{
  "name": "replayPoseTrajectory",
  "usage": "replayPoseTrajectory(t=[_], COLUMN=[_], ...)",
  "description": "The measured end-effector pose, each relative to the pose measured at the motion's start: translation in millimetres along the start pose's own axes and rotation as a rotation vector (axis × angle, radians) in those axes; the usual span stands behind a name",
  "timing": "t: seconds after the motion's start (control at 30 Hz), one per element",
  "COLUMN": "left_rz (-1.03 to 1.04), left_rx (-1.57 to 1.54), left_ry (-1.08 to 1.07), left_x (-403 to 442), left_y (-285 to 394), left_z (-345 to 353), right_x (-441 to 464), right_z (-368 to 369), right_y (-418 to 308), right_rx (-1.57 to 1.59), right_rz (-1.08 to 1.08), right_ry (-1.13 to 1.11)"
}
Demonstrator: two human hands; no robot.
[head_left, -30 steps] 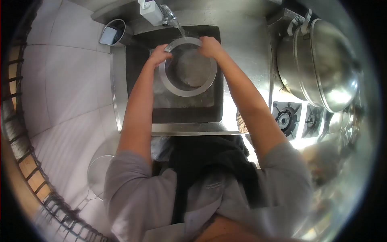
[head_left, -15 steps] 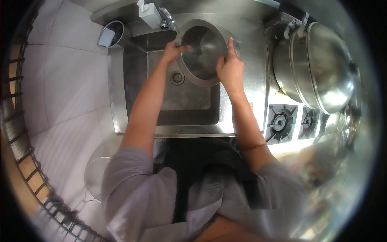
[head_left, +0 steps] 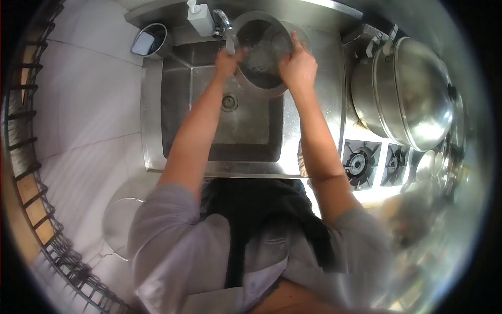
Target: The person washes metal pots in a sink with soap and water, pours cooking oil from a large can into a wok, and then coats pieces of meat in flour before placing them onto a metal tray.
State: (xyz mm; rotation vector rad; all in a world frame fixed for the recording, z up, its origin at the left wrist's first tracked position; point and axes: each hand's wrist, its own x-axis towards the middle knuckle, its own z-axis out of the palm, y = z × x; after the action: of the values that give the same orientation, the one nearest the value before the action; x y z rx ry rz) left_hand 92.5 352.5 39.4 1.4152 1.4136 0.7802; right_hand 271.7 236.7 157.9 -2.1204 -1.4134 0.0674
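A round metal pot (head_left: 264, 56) is held over the far right corner of the sink (head_left: 248, 128), overlapping the sink's edge. The left hand (head_left: 228, 63), somewhat blurred, grasps the left side of the rim above the sink's far part, its thumb side reaching in over the lip. The right hand (head_left: 299, 65) grasps the opposite side, over the sink's right edge, with one finger stretched out along the wall. Shallow water with pale ripples shows inside the pot. At the back of the sink the faucet (head_left: 224, 23) is running, its stream (head_left: 230, 43) coming down beside the pot's left rim; whether it lands inside or outside cannot be told. A drain (head_left: 229, 102) sits in the sink's floor. Behind the sink, left of its middle, stands a white pump bottle (head_left: 200, 19), and at the sink's far left corner is a metal canister (head_left: 162, 45) with a pale item (head_left: 143, 44) in it. The metal surface (head_left: 318, 123) extends to the sink's right, and beyond it are a large lidded pot (head_left: 389, 94) and gas burners (head_left: 357, 164).
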Motion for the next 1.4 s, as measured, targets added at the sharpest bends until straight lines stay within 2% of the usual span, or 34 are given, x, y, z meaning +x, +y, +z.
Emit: replayPoseTrajectory(t=[0.03,0.07,0.13,0.17,0.2,0.23,0.27,0.3,0.33,0.37,0.4,0.47,0.5,0.57,0.63,0.67,0.73,0.8,0.83,0.9,0.97,1.03,1.1,1.13,1.2,1.27,1.3,1.33,1.37,1.4], left_rz=[-0.175,-0.173,-0.395,-0.398,-0.308,-0.215,-0.141,-0.139,-0.056,0.022,0.075,0.12,0.171,0.166,0.105,0.134,0.108,0.076,0.067,0.073,0.071,0.032,0.006,-0.015,-0.042,-0.123,-0.126,-0.317,-0.506,-0.502], left_rx=[0.008,0.006,-0.774,-0.775,-0.747,-0.72,-0.531,-0.53,-0.244,0.048,0.101,0.18,0.25,0.282,0.361,0.438,0.426,0.403,0.396,0.395,0.506,0.561,0.616,0.618,0.631,0.339,0.342,0.337,0.326,0.32], left_ry=[0.076,0.083,0.035,0.039,0.006,-0.025,0.076,0.086,0.175,0.254,0.377,0.414,0.451,0.459,0.442,0.449,0.436,0.431,0.404,0.363,0.45,0.404,0.377,0.437,0.495,0.294,0.296,0.224,0.152,0.156], left_x=[-28,-31,-37,-39,-42,-43,-49,-53,-59,-68,-80,-87,-94,-113,-117,-114,-114,-106,-101,-84,-72,-79,-77,-76,-69,-55,-48,-38,-27,-13], left_y=[2,-10,-52,-52,-48,-41,-31,-25,-20,-16,-8,-26,-16,-3,-3,-15,-15,-13,-11,-18,-48,-64,-89,-106,-119,-111,-102,-91,-85,-91], left_z=[6,9,17,5,-15,-31,-41,-47,-54,-59,-57,-61,-65,-75,-87,-88,-86,-83,-83,-81,-70,-61,-60,-67,-91,-110,-109,-105,-100,-93], right_x=[-8,-16,-29,-39,-48,-57,-69,-77,-84,-96,-107,-122,-115,-89,-52,-37,-24,-9,-23,-61,-105,-122,-125,-127,-127,-129,-129,-130,-130,-127], right_z=[6,13,11,7,3,7,17,30,45,61,77,109,113,123,156,204,248,244,242,241,253,275,275,266,225,171,143,145,153,157], right_y=[3,6,2,-2,-5,-5,-3,-3,-7,-15,-21,-31,-32,-30,-4,19,33,13,5,-14,-43,-61,-63,-58,-35,-14,-3,5,13,16], right_rx=[0.001,0.049,0.102,0.248,0.39,0.388,0.185,-0.013,-0.004,0.015,0.035,0.382,0.391,-0.019,-0.272,-0.173,-0.062,-0.387,-0.379,-0.294,-0.149,0.231,0.568,0.662,0.58,0.398,0.28,0.279,0.249,0.219], right_rz=[-0.006,0.006,0.018,0.158,0.298,0.291,0.1,-0.093,-0.094,-0.296,-0.496,-0.413,-0.408,-0.253,-0.687,-0.847,-0.958,-1.357,-1.343,-0.605,-0.077,0.131,0.172,0.16,-0.048,-0.41,-0.6,-0.602,-0.511,-0.421], right_ry=[-0.003,0.059,0.116,-0.006,-0.131,-0.137,0.016,0.173,0.17,0.133,0.096,-0.634,-0.628,-1.091,-1.0,-0.685,-0.37,-0.192,-0.201,-0.921,-0.993,-1.084,-1.25,-1.314,-1.317,-1.149,-0.997,-0.998,-0.91,-0.817])
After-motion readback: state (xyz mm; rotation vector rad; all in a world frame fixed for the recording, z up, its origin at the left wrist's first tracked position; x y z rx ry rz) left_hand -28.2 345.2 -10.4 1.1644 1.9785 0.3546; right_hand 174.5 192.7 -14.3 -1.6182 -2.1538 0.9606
